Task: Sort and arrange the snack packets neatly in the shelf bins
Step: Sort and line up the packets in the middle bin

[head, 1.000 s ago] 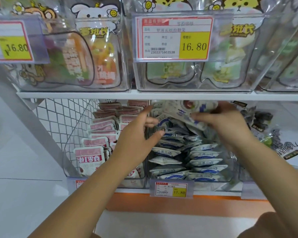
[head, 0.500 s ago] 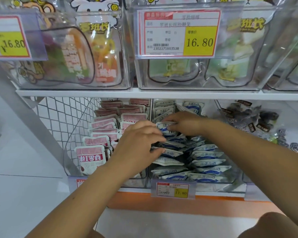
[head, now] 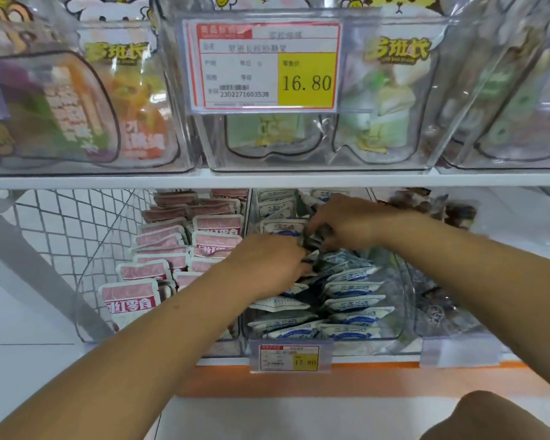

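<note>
Both hands are down in the middle clear bin point(head: 405, 300) on the lower shelf, meeting near centre of view. L hand point(head: 267, 265), forearm from 7 o'clock, is knuckles up w/ fingertips buried among the blue-white pkts point(head: 353, 290); blur hides whether it pinches one. R hand point(head: 346, 223), forearm from 4 o'clock, sits at 1 o'clock of the L hand, fingers curled round a pkt mid-row.

Blue-white pkts fill that bin in two columns running 6 to 12 o'clock. Each pkt's long axis lies 9 to 3, printed face tipped up toward 6, overlapped like shingles. Those right by the hands are skewed.

Pink pkts point(head: 159, 271) sit in the bin at 9 o'clock, same lay. Dark pkts point(head: 435, 309) are in the bin at 3 o'clock, too blurred to read. A 17.80 price tag point(head: 291, 358) is clipped at the middle bin's front, 6 o'clock.
</note>
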A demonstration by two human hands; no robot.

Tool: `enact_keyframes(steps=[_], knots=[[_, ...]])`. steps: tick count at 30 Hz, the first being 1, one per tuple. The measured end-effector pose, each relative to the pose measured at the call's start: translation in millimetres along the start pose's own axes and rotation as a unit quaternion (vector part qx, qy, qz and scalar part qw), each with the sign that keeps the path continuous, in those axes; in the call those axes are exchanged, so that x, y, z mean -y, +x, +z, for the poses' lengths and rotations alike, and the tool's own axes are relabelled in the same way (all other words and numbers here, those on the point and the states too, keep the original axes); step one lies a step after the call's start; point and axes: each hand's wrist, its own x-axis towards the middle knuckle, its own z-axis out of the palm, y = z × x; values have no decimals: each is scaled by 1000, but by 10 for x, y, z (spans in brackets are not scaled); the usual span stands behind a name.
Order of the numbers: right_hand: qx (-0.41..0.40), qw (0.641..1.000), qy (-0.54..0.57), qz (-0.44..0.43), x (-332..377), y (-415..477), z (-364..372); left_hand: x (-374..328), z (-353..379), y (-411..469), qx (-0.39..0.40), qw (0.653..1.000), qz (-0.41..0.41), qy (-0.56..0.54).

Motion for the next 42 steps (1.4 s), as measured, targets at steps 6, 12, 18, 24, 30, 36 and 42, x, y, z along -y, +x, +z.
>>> enact_keyframes(steps=[6, 12, 18, 24, 30, 36, 42], knots=[[32, 992, -101, 74, -40, 133, 68, 104, -26, 2, 38, 998, 1, 55], [-20, 985, -154, 73, -9, 413, 184, 177, 20, 22, -131, 990, 44, -3], [2, 994, 39, 98, -331, 374, 112, 291, -8, 101, 1, 997, 30, 77], [-44, 993, 46, 103, -364, 417, 174, 319, -31, 128, 32, 998, 27, 47], [-37, 978, 133, 154, -408, 378, 135, 335, -2, 108, 12, 998, 47, 50], [-27, 985, 121, 120, -394, 297, 34, 207, -76, 19, 35, 999, 35, 9], [-40, 994, 57, 83, -377, 230, 53, 171, -137, 55, 57, 998, 17, 20]])
